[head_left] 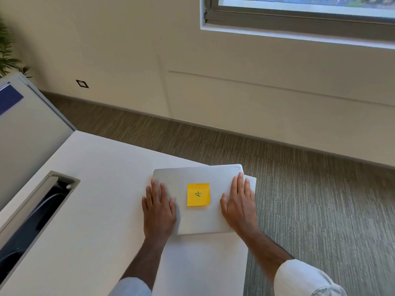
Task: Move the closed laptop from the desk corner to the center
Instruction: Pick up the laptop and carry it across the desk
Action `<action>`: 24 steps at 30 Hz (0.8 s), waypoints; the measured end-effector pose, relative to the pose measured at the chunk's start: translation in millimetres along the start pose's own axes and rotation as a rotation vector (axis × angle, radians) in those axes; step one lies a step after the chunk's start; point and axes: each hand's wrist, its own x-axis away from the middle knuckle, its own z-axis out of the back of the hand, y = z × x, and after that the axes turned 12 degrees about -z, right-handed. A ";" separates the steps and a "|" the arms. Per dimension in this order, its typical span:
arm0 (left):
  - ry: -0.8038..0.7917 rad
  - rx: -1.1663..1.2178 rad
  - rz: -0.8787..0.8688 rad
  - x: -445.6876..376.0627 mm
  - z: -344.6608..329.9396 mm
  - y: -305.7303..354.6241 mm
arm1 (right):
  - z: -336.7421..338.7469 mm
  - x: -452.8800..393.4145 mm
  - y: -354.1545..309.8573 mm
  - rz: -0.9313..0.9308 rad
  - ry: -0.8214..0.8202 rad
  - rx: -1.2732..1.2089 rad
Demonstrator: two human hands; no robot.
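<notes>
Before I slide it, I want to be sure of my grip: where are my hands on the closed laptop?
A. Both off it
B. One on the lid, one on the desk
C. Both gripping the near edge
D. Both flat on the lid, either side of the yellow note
D: the left hand and right hand lie flat on the laptop lid, flanking the sticky note.

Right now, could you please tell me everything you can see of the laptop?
The laptop is silver, metal-looking, closed and lying flat at the desk's far right corner, one corner poking past the edge. A yellow sticky note with a handwritten mark sits mid-lid. The left hand and right hand rest flat on its sides.
</notes>
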 end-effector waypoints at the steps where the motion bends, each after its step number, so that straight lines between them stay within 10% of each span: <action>1: 0.001 0.004 0.025 0.3 0.3 2.4 | 0.7 0.0 -0.5 -0.003 0.002 0.020; 24: 0.126 0.180 0.351 -16.3 12.3 22.0 | 5.5 -10.6 -6.6 -0.117 0.039 0.074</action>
